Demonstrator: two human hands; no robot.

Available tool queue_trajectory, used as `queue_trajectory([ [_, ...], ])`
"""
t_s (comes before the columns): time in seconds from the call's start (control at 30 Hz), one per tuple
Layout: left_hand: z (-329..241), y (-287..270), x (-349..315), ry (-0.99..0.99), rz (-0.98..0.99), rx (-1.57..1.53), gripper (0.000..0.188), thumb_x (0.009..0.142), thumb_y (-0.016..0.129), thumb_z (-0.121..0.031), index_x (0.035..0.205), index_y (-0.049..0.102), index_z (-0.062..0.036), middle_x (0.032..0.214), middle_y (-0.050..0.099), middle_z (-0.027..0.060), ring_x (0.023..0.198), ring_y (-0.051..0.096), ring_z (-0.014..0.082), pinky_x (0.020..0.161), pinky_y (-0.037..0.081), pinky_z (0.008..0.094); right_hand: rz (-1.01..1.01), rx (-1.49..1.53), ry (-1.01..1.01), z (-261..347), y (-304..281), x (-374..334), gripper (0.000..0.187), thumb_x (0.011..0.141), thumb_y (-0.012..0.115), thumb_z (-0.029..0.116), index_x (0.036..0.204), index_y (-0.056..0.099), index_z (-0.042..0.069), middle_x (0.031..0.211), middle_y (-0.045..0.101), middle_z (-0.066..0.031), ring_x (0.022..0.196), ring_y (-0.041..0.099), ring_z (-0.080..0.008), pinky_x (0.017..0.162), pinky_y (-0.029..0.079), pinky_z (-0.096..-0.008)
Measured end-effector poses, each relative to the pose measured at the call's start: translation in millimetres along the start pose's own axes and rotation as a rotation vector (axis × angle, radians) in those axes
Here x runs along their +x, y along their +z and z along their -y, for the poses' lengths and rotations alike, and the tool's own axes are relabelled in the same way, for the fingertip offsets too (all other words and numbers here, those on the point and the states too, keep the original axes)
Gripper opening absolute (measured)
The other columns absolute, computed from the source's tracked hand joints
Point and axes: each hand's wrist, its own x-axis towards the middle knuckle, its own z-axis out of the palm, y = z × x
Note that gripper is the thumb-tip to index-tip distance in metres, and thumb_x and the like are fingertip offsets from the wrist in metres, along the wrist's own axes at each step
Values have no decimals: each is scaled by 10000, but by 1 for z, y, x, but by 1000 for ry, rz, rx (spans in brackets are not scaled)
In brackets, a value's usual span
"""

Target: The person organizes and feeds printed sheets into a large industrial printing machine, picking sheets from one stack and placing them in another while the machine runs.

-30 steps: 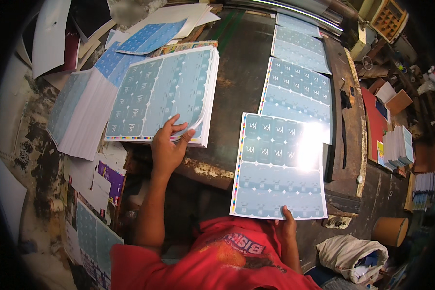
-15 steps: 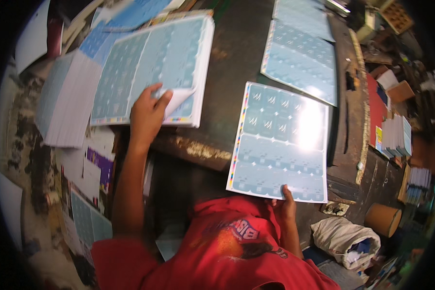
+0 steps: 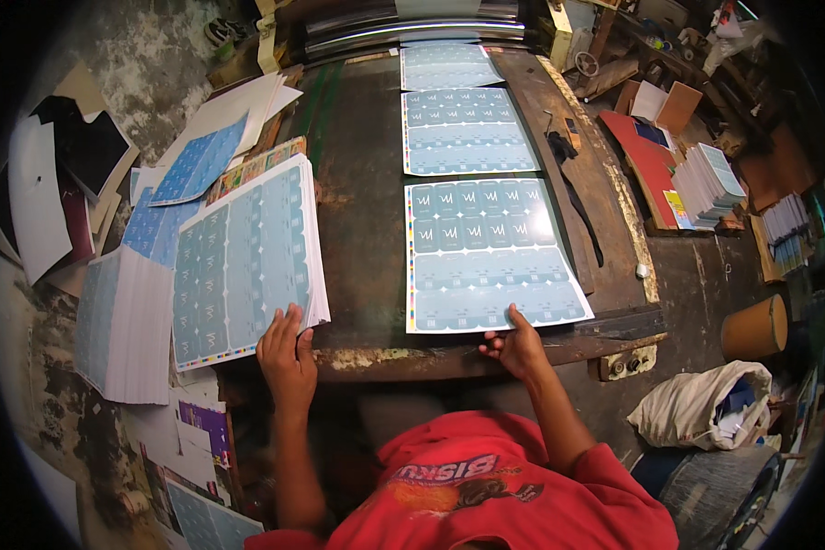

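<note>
Sheets (image 3: 470,133) of blue-grey print lie in a line along the right part of the dark surface (image 3: 362,220), running from its near edge up to the metal rollers (image 3: 417,32) at the far end. That much is laid out; the nearest sheet (image 3: 486,266) lies face up, just beside the one beyond it, and looks roughly lined up with the row. The right grip (image 3: 515,350) grasps its near edge, thumb on top and the other fingers bent below, so this one seems placed but not let go. Whether the farthest sheet enters the rollers cannot be told.

Most of the printed paper appears to remain outside the row: a thick stack (image 3: 243,266) with matching print sits at the left of the surface, and a second pile (image 3: 137,330) stands just beside it, farther left, its white edges showing. The left grip (image 3: 287,356) rests at the stack's near right corner, fingers lightly bent; I cannot tell whether it pinches a sheet there.
</note>
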Motion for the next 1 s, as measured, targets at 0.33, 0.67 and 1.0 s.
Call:
queue_trajectory([
  [0.33, 18, -11, -3, -466, 10, -526, 220, 958, 658, -264, 1061, 742, -88, 1112, 715, 97, 1038, 651, 220, 982, 400, 336, -16, 80, -88, 13, -5, 52, 489, 997, 478, 525, 1241, 469, 102, 974, 613, -136, 708, 577, -187, 786, 554, -463],
  [0.67, -30, -37, 8, -329, 35, -541, 216, 957, 637, -243, 942, 757, -65, 821, 690, 95, 813, 625, 243, 777, 453, 359, 118, 45, -132, 13, 46, 2, 357, 987, 539, 451, 1138, 509, 128, 1097, 628, -135, 813, 607, -214, 806, 558, -452],
  [1.0, -64, -36, 4, 177, 326, -383, 429, 862, 700, -463, 1127, 725, -128, 1375, 592, 88, 1409, 392, 369, 1179, 133, 590, 209, -95, 62, -14, 50, -36, 341, 963, 599, 320, 1118, 542, 21, 751, 603, -82, 630, 577, -181, 718, 559, -447],
])
